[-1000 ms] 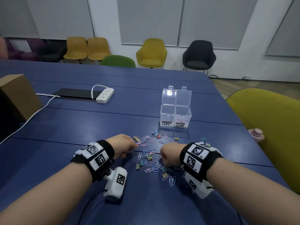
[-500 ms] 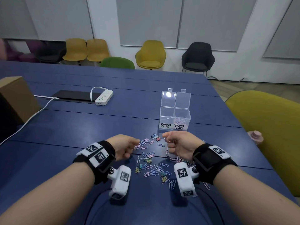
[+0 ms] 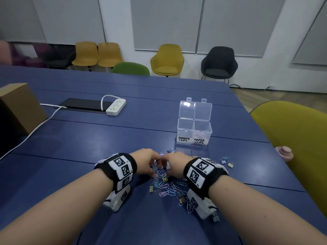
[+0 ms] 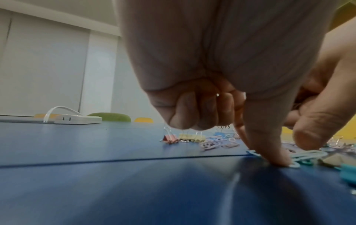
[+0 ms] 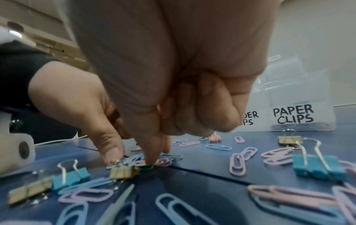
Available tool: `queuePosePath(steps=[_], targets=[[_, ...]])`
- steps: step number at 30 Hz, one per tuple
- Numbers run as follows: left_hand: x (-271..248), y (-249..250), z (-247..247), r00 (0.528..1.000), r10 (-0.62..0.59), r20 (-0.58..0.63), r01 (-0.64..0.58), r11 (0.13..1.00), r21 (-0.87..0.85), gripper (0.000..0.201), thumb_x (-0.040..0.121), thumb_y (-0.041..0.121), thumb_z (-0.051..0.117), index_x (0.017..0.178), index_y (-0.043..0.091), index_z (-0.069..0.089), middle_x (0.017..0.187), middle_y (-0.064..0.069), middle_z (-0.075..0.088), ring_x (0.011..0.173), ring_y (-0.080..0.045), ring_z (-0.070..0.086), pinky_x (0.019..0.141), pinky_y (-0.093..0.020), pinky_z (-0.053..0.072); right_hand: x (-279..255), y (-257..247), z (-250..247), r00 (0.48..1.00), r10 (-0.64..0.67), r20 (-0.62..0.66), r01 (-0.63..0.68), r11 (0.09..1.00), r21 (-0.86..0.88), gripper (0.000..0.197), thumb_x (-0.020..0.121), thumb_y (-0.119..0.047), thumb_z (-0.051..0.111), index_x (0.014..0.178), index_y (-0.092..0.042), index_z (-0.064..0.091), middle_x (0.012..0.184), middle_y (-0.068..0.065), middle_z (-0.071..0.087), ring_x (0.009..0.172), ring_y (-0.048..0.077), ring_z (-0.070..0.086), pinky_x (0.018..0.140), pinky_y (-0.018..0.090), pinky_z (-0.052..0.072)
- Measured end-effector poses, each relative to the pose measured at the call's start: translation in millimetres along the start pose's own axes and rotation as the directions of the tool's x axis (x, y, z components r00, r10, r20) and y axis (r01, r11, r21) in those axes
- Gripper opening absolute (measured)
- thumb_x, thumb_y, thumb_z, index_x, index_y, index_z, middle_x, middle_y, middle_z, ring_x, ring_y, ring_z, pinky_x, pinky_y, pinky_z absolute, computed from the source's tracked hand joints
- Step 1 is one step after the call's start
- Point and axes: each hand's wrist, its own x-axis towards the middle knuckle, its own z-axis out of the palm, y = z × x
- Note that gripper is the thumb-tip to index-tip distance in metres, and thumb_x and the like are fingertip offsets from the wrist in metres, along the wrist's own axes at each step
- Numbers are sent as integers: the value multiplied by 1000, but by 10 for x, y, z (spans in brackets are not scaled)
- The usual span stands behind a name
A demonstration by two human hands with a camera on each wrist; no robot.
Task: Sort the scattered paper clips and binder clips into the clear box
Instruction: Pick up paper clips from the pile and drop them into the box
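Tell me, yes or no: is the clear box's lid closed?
No. In the head view the clear box stands with its lid swung up and back, leaving both labelled compartments open at the top.

Scattered clips (image 3: 169, 189) on the table (image 3: 88, 147) before the box (image 3: 194, 131); power strip (image 3: 115, 107) far left.

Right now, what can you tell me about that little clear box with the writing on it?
The clear box looks like thin transparent plastic and stands upright on the blue table, beyond the scattered clips and both hands, neither of which touches it. A wall splits it into two compartments, hand-lettered BINDER CLIPS on the left and PAPER CLIPS on the right. Its hinged lid stands open at the back, with two small latch tabs on top. Pale pink paper clips lie in the right compartment; the left one looks empty.
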Motion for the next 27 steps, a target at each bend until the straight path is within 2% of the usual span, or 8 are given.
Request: queuePosePath(steps=[6,9,13,15,19,21,24,27], targets=[[49,71,12,999,-25,29,24,998,64,20,75,22,75,91,17,64,82,3,56,75,-15,51,70,-23,40,156,-11,50,999,35,34,-32,997,-70,22,86,-15,60,108,-12,63,115,11,65,107,31,61,89,37,49],[69,111,11,994,-51,100,39,993,115,17,76,25,75,84,20,60,83,3,59,77,-16,53,70,-25,42,161,27,64,997,55,51,-49,993,-106,26,87,-19,61,109,-5,61,113,15,64,87,30,55,84,36,50],[91,173,21,976,-95,197,61,983,173,17,78,27,75,82,18,61,75,2,58,76,-17,53,68,-26,42,132,97,58,995,79,63,-71,989,-128,14,89,-19,59,80,-11,51,95,12,54,82,25,48,82,34,50],[91,194,15,972,-110,208,72,980,184,19,78,28,74,79,18,59,73,2,56,76,-18,52,65,-25,42,105,150,48,995,76,60,-69,990,-125,14,87,-21,62,84,-12,50,96,12,56,83,25,50,78,31,48],[47,181,14,961,-160,226,128,980,151,25,80,33,72,68,22,52,76,1,56,73,-17,50,57,-22,39,-14,307,-16,997,55,54,-54,998,-11,12,83,-19,67,93,-12,66,103,9,67,91,23,60,77,29,47],[21,153,2,958,-178,226,161,983,92,28,81,36,70,65,22,51,72,3,55,70,-15,50,61,-23,40,-84,433,-35,998,57,28,-60,987,148,6,83,-19,67,82,-16,61,87,4,64,74,16,55,66,24,44],[-2,104,-29,954,-205,217,220,974,-47,28,85,36,64,67,22,50,65,4,51,60,-13,45,56,-22,38,-187,632,4,987,139,75,-156,783,603,12,81,-15,64,75,-17,55,71,5,52,53,14,41,49,23,35],[-15,112,-38,960,-175,218,270,782,-561,25,91,19,56,67,13,48,62,-5,44,48,-16,40,45,-19,33,-282,785,51,983,153,103,-141,261,955,22,85,1,52,67,-12,49,65,9,49,46,11,34,40,18,26]])
